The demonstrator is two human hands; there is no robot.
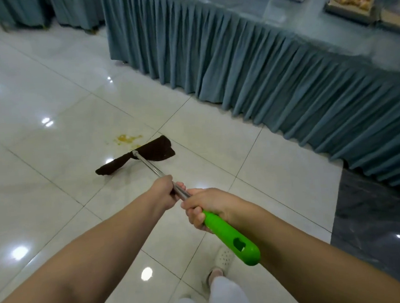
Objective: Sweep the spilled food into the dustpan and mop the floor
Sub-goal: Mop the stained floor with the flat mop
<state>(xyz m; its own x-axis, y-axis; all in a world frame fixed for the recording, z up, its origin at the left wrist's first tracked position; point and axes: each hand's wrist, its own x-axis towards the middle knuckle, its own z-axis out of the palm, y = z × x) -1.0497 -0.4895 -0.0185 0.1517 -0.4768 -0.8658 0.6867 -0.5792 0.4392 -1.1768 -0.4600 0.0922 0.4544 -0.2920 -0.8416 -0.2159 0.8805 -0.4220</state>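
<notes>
While gripping mop pole [158, 172] with left hand [165, 192] and right hand [204, 207], push toward stain [127, 138] at eleven o'clock.

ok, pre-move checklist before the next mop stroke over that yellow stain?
1. Left hand grips the metal pole: ok.
2. Right hand grips the green handle: ok.
3. Mop head flat on the floor: ok.
4. Yellow stain wiped: not ok, it lies just beyond the mop head.
5. Table skirt apart from the mop head: ok.
6. Mop head wet: cannot tell.
</notes>
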